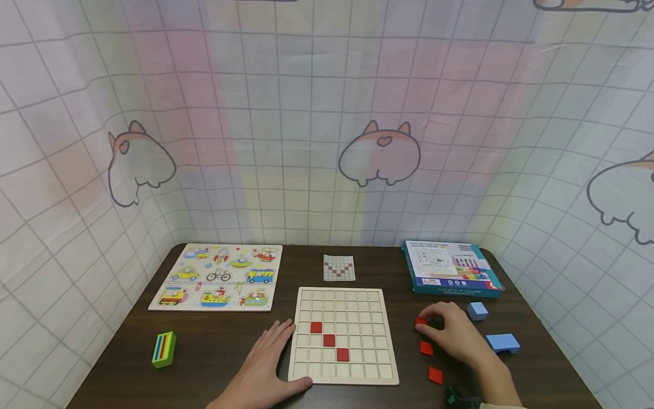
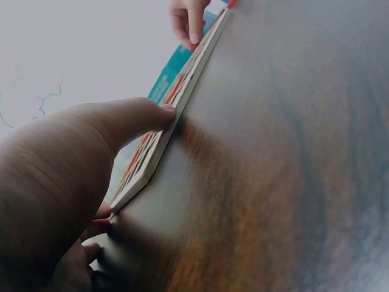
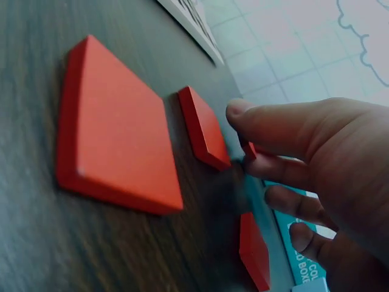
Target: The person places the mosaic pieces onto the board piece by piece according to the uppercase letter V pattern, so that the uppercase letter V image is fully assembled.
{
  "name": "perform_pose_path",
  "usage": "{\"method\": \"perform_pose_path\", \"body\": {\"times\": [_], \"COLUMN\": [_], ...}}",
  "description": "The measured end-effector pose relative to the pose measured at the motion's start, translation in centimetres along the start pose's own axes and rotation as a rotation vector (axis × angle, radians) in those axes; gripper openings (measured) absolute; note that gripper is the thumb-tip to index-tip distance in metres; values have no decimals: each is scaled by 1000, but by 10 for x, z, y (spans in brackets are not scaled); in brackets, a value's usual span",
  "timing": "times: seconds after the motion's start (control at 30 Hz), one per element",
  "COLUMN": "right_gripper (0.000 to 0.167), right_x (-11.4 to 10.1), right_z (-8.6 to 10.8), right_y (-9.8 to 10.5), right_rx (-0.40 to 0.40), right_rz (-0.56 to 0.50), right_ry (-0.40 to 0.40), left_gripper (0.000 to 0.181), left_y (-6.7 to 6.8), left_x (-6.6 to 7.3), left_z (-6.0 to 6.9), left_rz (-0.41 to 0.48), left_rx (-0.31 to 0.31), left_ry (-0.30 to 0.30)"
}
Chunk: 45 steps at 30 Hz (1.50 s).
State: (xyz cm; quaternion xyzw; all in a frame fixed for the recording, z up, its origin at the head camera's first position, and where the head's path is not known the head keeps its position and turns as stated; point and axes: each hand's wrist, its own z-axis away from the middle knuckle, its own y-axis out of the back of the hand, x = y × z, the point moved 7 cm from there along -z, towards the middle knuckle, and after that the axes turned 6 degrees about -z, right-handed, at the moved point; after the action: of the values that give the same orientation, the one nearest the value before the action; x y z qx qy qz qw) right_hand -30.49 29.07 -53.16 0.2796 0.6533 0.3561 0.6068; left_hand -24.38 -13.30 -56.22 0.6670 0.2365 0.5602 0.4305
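My left hand (image 1: pixel 260 369) rests at the wooden grid board (image 1: pixel 357 379), thumb on its front edge and spread fingers by its left side; the left wrist view shows the thumb (image 2: pixel 143 118) touching the rim. Three red tiles lie in the board's cells in a diagonal: one upper left (image 1: pixel 316 327), one middle (image 1: pixel 329 340), one lower right (image 1: pixel 343 354). Right of the board, my right hand (image 1: pixel 455 335) pinches a red tile (image 3: pixel 248 149) between thumb and finger. Loose red tiles lie on the table below it, one near (image 3: pixel 115 128), one farther (image 3: pixel 203 128), another (image 3: pixel 254 252) under the fingers.
A pattern card (image 1: pixel 339 268) lies behind the board. At back left is a vehicle picture board (image 1: pixel 217 278), at back right a teal box (image 1: pixel 455 270). A green striped block (image 1: pixel 163 349) sits left; a blue cube (image 1: pixel 477 311) and blue arch block (image 1: pixel 503 342) sit right.
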Motion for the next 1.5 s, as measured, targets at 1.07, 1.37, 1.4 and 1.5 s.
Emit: {"method": "perform_pose_path", "body": {"times": [1.07, 1.37, 1.4, 1.5], "right_gripper": [17, 18, 18, 20], "right_x": [-41, -52, -54, -58], "right_z": [-4, -6, -7, -8], "right_y": [-23, -26, -27, -29], "right_rx": [23, 18, 15, 10], "right_rz": [-60, -58, -59, -73], "right_ry": [93, 100, 104, 105], "left_gripper": [122, 122, 122, 122], "left_y": [0, 1, 1, 1], "left_x": [1, 2, 2, 2], "left_z": [0, 0, 0, 0], "left_rz": [-12, -6, -5, -3], "left_rx": [-2, -1, -1, -4], "left_ry": [3, 5, 6, 9]}}
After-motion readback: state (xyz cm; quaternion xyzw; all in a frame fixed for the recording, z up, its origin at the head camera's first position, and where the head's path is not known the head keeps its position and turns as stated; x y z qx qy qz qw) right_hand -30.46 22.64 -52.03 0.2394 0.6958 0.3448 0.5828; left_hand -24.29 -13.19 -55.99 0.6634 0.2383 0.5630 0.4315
